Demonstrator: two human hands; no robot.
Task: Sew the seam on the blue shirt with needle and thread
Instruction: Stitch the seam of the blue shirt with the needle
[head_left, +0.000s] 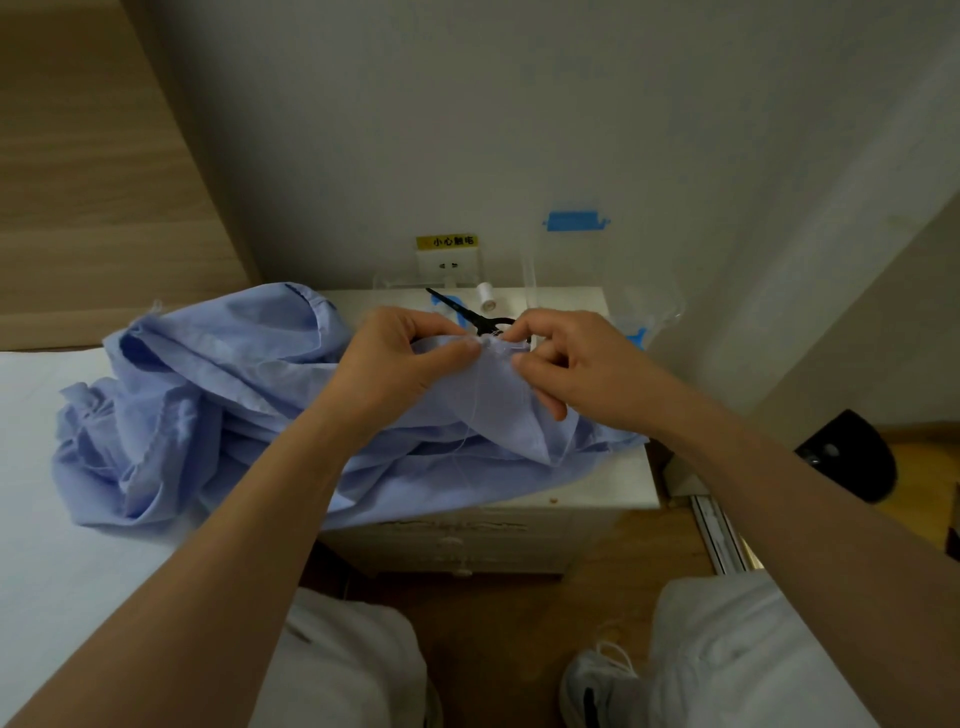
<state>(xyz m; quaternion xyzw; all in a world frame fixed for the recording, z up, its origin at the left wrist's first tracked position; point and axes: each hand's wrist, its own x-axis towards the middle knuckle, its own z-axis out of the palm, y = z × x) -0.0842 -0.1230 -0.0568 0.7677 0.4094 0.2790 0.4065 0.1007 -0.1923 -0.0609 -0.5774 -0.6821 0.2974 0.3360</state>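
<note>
Blue shirt (218, 395) heaped over white nightstand (597, 488), seam fold lifted between both hands, left hand (400, 358) pinched it from nine o'clock, right hand (576, 364) pinched its edge from three o'clock, needle too small to tell, white thread (471, 410) dangled toward six o'clock, black scissors (467, 312) lay just beyond at twelve.

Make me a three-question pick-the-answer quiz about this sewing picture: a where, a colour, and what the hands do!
1. Where do the scissors lie?
A) on the floor
B) on the nightstand
C) on the bed

2. What colour is the thread spool?
A) white
B) red
C) black

3. What are the left hand and right hand doing?
A) resting open
B) cutting
C) pinching the shirt

B: the black blades lie on its top.
A: the spool is white.
C: both pinch the blue fold.
</note>
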